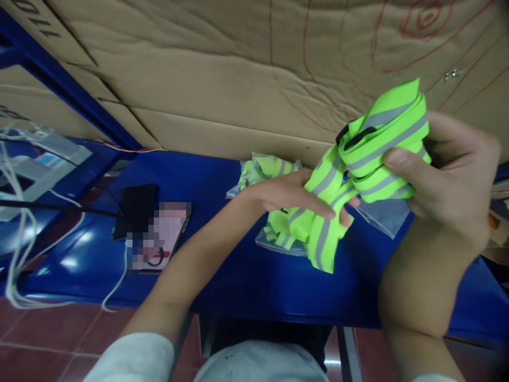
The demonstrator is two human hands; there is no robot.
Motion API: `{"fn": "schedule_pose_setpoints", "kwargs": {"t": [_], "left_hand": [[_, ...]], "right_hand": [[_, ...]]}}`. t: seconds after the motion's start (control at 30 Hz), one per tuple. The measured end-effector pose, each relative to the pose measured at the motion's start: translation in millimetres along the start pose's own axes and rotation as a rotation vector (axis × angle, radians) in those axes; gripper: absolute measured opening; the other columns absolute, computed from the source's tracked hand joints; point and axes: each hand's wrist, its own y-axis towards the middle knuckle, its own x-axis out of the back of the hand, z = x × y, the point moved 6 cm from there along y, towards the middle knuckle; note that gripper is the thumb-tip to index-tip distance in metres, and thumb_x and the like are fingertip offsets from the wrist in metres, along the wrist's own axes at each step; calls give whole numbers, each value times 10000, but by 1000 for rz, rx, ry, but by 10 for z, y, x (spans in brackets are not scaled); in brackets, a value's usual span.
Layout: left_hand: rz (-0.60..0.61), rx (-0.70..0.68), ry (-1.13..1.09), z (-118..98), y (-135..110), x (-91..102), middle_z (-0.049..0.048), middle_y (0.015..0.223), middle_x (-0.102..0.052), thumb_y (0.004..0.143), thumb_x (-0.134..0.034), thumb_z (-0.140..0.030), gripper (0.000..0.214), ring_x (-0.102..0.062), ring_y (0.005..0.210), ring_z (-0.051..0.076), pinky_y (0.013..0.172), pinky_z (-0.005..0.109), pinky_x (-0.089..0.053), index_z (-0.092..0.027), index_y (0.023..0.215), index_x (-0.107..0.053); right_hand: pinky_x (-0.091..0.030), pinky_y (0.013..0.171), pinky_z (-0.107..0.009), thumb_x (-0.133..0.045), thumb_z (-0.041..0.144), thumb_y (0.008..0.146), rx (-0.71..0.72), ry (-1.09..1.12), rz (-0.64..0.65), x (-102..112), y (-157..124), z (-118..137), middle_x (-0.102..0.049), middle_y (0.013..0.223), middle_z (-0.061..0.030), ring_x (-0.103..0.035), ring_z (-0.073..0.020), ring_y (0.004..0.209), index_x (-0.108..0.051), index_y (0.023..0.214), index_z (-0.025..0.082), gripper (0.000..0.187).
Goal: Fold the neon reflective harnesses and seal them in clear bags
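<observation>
In the head view a neon-green reflective strap [392, 146] with grey stripes and black parts is folded in several layers. My right hand [457, 170] is closed around the folded bundle, its thumb pressed on the front. Lower down, my left hand [292, 192] grips hanging lengths of the same strap between thumb and fingers, some of which are hidden. Behind my left wrist lies a clear bag [270, 167] holding more green strap. Another bag with green strap [278, 239] rests below that hand, partly covered. A clear plastic bag [387, 216] lies under the bundle.
A blue table [238, 281] stands before a large cardboard sheet [207, 74] with red lines. At the left are a black box [137, 204], a partly pixelated flat object [170, 233], white cables [19, 254] and a grey-white device [59, 151].
</observation>
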Motion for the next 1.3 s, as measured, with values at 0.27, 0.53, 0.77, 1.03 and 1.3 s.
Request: {"fn": "schedule_pose_setpoints", "kwargs": {"t": [0.27, 0.53, 0.77, 1.03, 1.3], "left_hand": [[133, 29, 227, -208, -215, 158, 104, 1361, -689, 681, -921, -246, 732, -672, 1241, 302, 1019, 405, -569, -202, 1353, -634], [-125, -370, 137, -622, -346, 23, 59, 1328, -701, 719, -899, -381, 601, -591, 1353, 296, 1147, 396, -457, -220, 1264, -703], [-130, -133, 140, -178, -30, -114, 87, 1157, -768, 788, -851, -435, 424, -715, 1131, 299, 1010, 437, -567, -205, 1134, -761], [-205, -149, -40, -95, 8, 17, 77, 1110, -780, 769, -881, -450, 451, -752, 962, 211, 860, 300, -600, -202, 1127, -764], [-261, -178, -15, -173, -17, 84, 50, 900, -759, 770, -887, -380, 303, -721, 789, 166, 779, 287, -576, -172, 956, -770]], "right_hand": [[-594, 561, -285, -801, 345, 851, -263, 185, 117, -56, -65, 62, -773, 891, 12, -740, -197, 720, -802, 1152, 283, 307], [-596, 532, -321, -860, 332, 756, -194, -25, 131, -55, -113, 405, -774, 884, 51, -693, -208, 692, -812, 1065, 356, 314], [-555, 660, -349, -861, 323, 780, -216, -232, 83, -17, -98, 437, -754, 926, 40, -665, -231, 817, -792, 1076, 357, 305], [-544, 641, -278, -842, 315, 816, -171, -112, 38, 155, -49, 290, -779, 948, 34, -695, -173, 796, -802, 1089, 284, 278], [-614, 693, -310, -864, 278, 785, -185, -74, 58, 185, -49, 279, -783, 999, 35, -733, -201, 844, -789, 1099, 314, 325]]}}
